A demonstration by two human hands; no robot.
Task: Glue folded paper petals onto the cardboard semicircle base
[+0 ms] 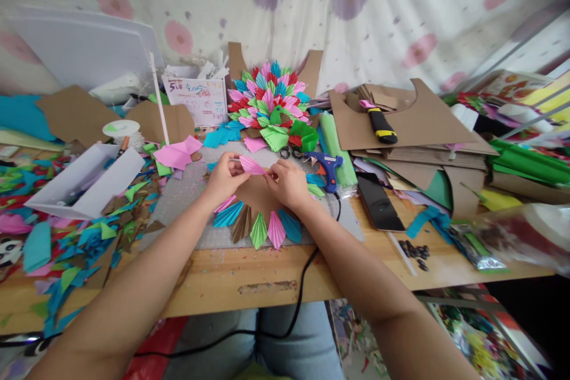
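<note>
My left hand [224, 177] and my right hand [288, 183] both pinch a folded pink paper petal [252, 164] above a brown cardboard disc [258, 197]. Folded petals in blue, green, pink and brown [260, 227] fan out along the disc's near edge. The disc lies on a grey mat [187, 208] on the wooden table [249, 279]. Behind it stands a finished round paper flower piece [269, 101] in many colours.
A blue glue gun [327, 167] stands just right of my hands, its black cord running off the table edge. A phone [378, 202], cardboard stack with a yellow-black knife [381, 125], white box [82, 181], paper scraps at left, black beads [414, 251].
</note>
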